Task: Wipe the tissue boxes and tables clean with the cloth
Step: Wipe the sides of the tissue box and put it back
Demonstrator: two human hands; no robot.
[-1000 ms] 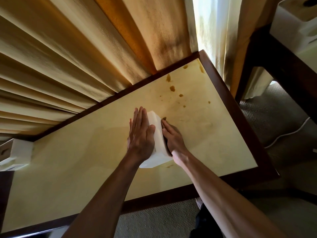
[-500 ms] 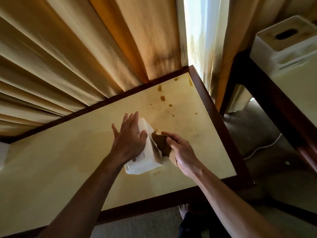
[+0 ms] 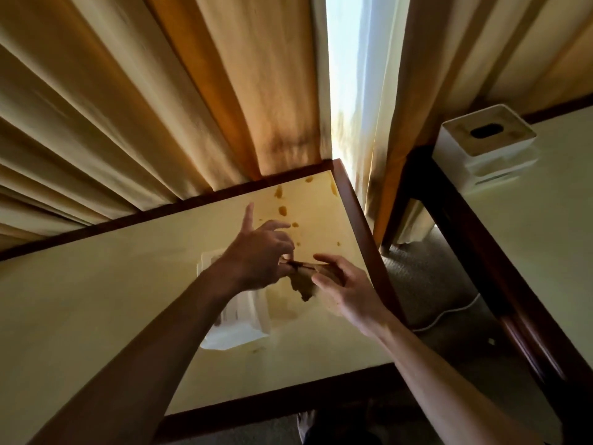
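Both hands hold a small brown cloth [image 3: 303, 284] stretched between them above the cream table [image 3: 96, 316]. My left hand [image 3: 256, 252] pinches one end of the cloth, with its index finger pointing up. My right hand [image 3: 343, 284] pinches the other end. A white tissue box [image 3: 244, 319] lies on the table under my left forearm, partly hidden by it. Brown stain spots [image 3: 282, 211] dot the table's far right corner. A second white tissue box [image 3: 487, 149] stands on the neighbouring table [image 3: 545, 236] at the right.
Yellow curtains [image 3: 160, 107] hang right behind both tables, with a bright gap between them. A carpeted gap [image 3: 426, 284] with a white cable [image 3: 449, 313] separates the two tables. The near table has a dark wooden rim [image 3: 362, 220].
My left hand has let go of the tissue box and risen to take the cloth. My right hand has lifted the cloth off the box. The view has swung right.
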